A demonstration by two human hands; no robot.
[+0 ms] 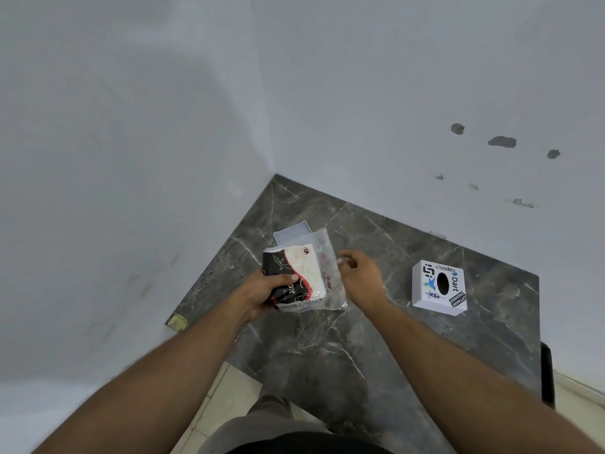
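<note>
left hand (262, 290), right hand (360, 275), forearms (196, 355): bare | trousers (262, 417): grey-khaki | top (307, 445): black hem at frame bottom

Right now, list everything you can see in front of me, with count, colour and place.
tissue pack: one, black, white and red, in the left hand
plastic wrapper: one, clear, under the pack
plastic tray: one, clear, behind the pack
box: one, white with stickers, on the table's right side
table: one, dark grey marble, in the wall corner
left hand: one, grips the tissue pack
right hand: one, fingers curled, beside the wrapper's edge
</note>
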